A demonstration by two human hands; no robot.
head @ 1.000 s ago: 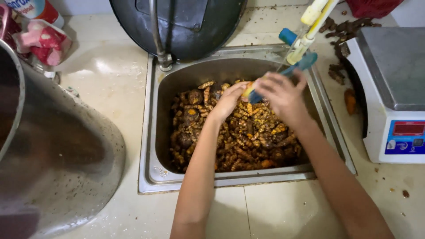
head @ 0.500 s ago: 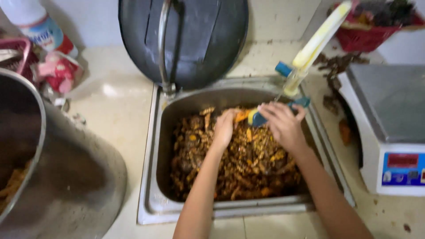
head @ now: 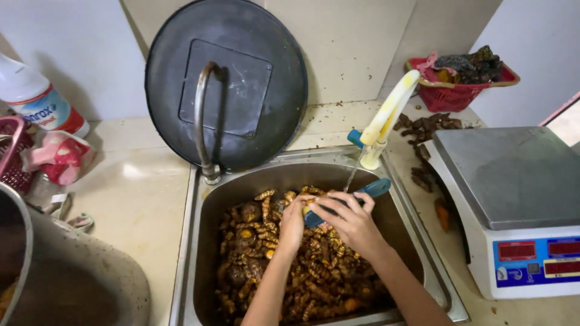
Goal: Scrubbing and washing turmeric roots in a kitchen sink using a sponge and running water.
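A steel sink point(head: 199, 253) is filled with brown and orange knobbly roots point(head: 284, 265). My left hand point(head: 293, 223) grips one root at the top of the pile. My right hand point(head: 350, 220) holds a blue-handled brush point(head: 368, 192) against that root. A thin stream of water falls from a yellowish tap point(head: 386, 121) onto the two hands.
A big dark round lid point(head: 241, 78) leans on the wall behind a bent metal pipe point(head: 202, 115). A white scale with a steel plate point(head: 513, 181) stands right, a red basket point(head: 459, 84) behind it. A large metal pot point(head: 66, 278) sits left, by a plastic bottle point(head: 36, 102).
The view has tilted up, showing more of the wall and lid. Both hands stay together over the roots under the tap, shifted slightly with the brush.
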